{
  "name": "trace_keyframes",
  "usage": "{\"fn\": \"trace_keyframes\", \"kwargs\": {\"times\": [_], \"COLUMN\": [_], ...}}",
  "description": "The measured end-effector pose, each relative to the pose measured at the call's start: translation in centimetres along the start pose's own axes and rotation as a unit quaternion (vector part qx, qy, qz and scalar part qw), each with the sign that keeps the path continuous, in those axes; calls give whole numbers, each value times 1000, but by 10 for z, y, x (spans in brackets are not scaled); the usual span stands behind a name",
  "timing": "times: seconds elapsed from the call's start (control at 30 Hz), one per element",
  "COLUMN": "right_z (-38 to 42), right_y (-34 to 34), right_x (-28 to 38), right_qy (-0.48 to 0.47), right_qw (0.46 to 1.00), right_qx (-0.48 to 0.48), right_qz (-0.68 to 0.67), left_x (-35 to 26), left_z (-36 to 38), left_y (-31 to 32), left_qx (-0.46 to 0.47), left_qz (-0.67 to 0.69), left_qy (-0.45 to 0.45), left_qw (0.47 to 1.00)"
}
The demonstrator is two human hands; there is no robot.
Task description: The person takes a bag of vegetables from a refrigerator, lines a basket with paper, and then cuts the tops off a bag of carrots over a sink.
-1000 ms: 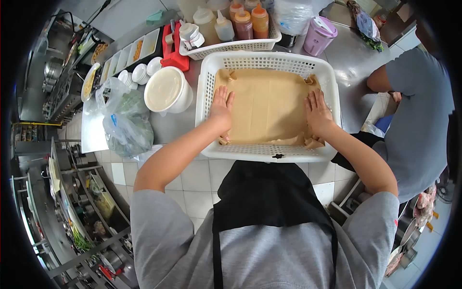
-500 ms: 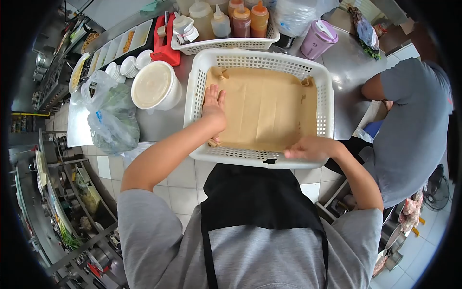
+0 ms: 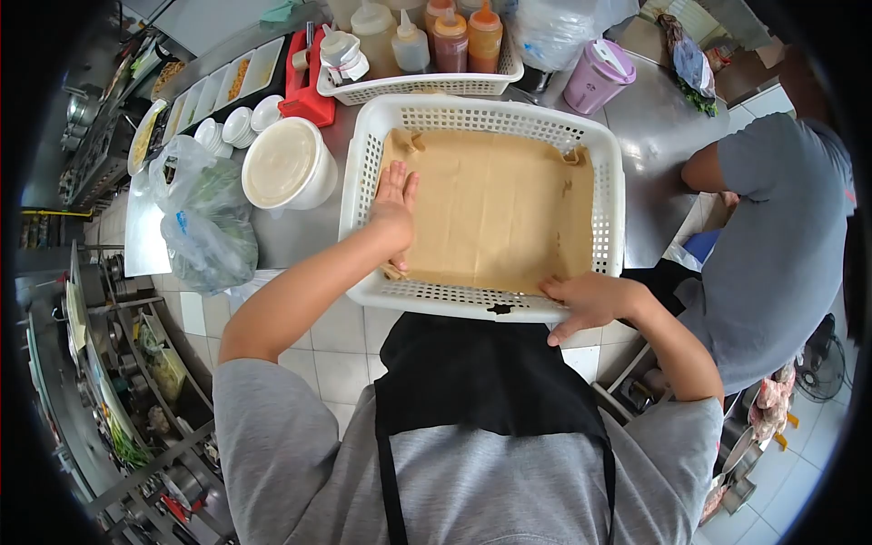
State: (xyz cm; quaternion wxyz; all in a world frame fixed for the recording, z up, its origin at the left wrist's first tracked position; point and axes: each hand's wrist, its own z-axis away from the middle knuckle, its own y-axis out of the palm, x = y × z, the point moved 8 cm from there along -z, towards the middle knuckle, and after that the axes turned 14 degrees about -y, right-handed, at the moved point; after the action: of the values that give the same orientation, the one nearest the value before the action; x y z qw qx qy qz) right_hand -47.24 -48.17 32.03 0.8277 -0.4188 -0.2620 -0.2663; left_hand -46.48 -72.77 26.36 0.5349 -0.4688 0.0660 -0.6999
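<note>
A white perforated plastic basket [image 3: 617, 195] is lined with brown paper [image 3: 490, 204], which has folded corners and creases. My left hand [image 3: 392, 216] lies open along the left inner side, its fingers stretched out and pressing on the paper. At the front right corner my right hand [image 3: 590, 300] reaches across the rim. Its fingers touch the paper inside while the thumb is spread apart outside the rim; it holds nothing that I can see. A dark broken gap shows in the front rim.
A lidded white tub [image 3: 289, 165] and a plastic bag of greens [image 3: 211, 232] stand left. Behind are a basket of squeeze bottles [image 3: 450, 44], a red holder [image 3: 309, 89] and a purple cup [image 3: 599, 77]. A person in a grey shirt [image 3: 772, 245] is close on the right.
My right hand, blurred before, has settled over the front right corner with its thumb spread outside the rim. My left hand stays at the left side of the paper. The view has shifted slightly.
</note>
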Motion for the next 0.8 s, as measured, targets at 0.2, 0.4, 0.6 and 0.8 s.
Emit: {"fn": "trace_keyframes", "kwargs": {"times": [0.2, 0.4, 0.6, 0.8], "right_z": [-15, -29, -30, -31], "right_y": [-73, -87, -79, -78], "right_x": [-37, -93, -105, -109], "right_qy": [50, 300, 279, 273], "right_qw": [965, 903, 911, 914], "right_qx": [-257, -147, -104, -115], "right_qz": [10, 271, 286, 277], "left_x": [-8, 14, 13, 11], "left_z": [-7, -8, -9, -11], "left_y": [-19, -34, -19, -18], "left_qx": [20, -66, -48, -36], "left_qz": [24, -24, -54, -47], "left_qy": [-26, -83, -33, -26], "left_qw": [999, 994, 997, 998]}}
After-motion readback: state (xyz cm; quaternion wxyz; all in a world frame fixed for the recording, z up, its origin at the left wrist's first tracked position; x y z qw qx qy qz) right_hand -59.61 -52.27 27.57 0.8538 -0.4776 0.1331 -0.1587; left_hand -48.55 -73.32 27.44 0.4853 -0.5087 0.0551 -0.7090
